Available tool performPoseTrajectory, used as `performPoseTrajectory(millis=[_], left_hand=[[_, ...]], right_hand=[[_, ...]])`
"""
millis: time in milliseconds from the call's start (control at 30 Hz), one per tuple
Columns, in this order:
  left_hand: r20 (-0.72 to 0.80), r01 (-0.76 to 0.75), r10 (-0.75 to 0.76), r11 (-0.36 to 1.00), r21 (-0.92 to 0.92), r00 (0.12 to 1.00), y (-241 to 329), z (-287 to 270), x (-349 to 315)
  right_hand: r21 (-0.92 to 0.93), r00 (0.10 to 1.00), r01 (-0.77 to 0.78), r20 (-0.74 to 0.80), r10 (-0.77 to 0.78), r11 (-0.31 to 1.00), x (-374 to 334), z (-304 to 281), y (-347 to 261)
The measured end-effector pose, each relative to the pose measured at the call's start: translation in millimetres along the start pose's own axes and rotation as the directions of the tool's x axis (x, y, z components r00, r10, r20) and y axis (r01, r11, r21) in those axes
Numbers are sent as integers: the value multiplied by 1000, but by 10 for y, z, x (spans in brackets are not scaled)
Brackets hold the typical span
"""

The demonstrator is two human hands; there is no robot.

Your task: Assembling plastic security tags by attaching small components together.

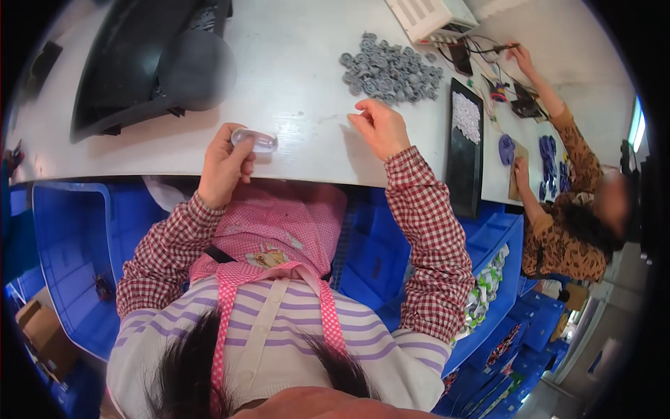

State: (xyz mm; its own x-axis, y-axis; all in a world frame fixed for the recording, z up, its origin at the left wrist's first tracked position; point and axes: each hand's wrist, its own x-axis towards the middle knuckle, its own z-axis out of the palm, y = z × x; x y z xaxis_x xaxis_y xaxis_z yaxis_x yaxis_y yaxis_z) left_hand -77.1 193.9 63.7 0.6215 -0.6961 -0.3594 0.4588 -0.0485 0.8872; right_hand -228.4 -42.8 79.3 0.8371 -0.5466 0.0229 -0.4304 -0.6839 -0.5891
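Between the thumb and fingers of my left hand (227, 160) is a pale, translucent oval plastic piece (264, 143), held just above the white tabletop near its front edge. My right hand (382, 130) hovers over the table to the right of it, fingers loosely curled. Its thumb and forefinger tips are a little apart, and nothing shows between them. Just beyond that hand lies a loose heap of small grey round wheel-like parts (391, 70). The far fingers of my left hand are partly hidden behind the oval piece.
On the left stands a large black bin (118, 84) with grey parts in it. A black tray (464, 167) of small white pieces lies right. Blue crates (73, 244) sit below the table. A co-worker (572, 230) handles things at the right, near cables and a white box (429, 17).
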Motion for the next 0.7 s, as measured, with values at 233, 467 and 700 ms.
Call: performPoseTrajectory(millis=[233,467,700], left_hand=[[128,-117,77,934,339,989,-173,-177,52],[128,-156,121,935,317,984,-210,-177,20],[199,-293,232,876,383,952,-216,-245,66]], right_hand=[[347,966,255,-129,-223,903,382,246,-552],[-329,591,743,-88,-802,583,1332,638,-1715],[-735,835,527,355,-420,426,1707,1070,-2200]])
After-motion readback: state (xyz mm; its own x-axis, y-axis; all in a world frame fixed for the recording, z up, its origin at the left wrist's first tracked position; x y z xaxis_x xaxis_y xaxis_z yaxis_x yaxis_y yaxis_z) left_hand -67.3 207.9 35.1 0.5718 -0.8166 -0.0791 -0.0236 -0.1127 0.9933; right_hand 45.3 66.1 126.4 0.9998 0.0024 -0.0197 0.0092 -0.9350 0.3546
